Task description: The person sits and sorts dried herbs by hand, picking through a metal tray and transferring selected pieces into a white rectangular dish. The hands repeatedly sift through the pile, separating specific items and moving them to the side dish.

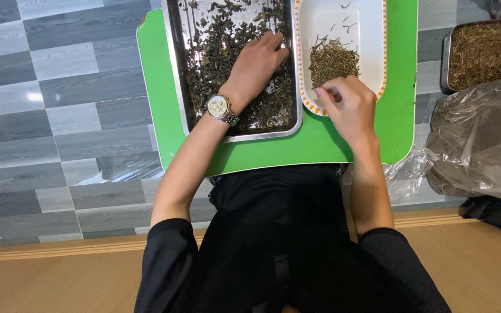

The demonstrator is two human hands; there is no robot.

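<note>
The fingers of the left hand (260,61) are held close together and lie flat on the dark dried leaves (221,52), palm down. These leaves fill one metal tray (176,87), so the tray is all around and under these fingers. A wristwatch (220,107) with a metal band sits on the wrist just behind that hand.

The fingers of the right hand (349,104) are curled and pressed together at the tips, as in a pinch. What they pinch is too small to see, so I cannot tell. The tips are at the near rim of one white dish (372,35) with an orange edge. Just beyond them, inside the dish, lies one small pile of thin brown stems (333,61), and a few loose stems lie farther up.

Tray and dish stand side by side, touching, on one green board (398,116). Nothing stands between the two hands except the rims of tray and dish.

Farther to the right of the right fingers, well apart, there is a second metal tray (482,52) full of brown stems, and nearer to the person one clear plastic bag (476,139) with dark material inside. Below all is a grey tiled floor (59,116).
</note>
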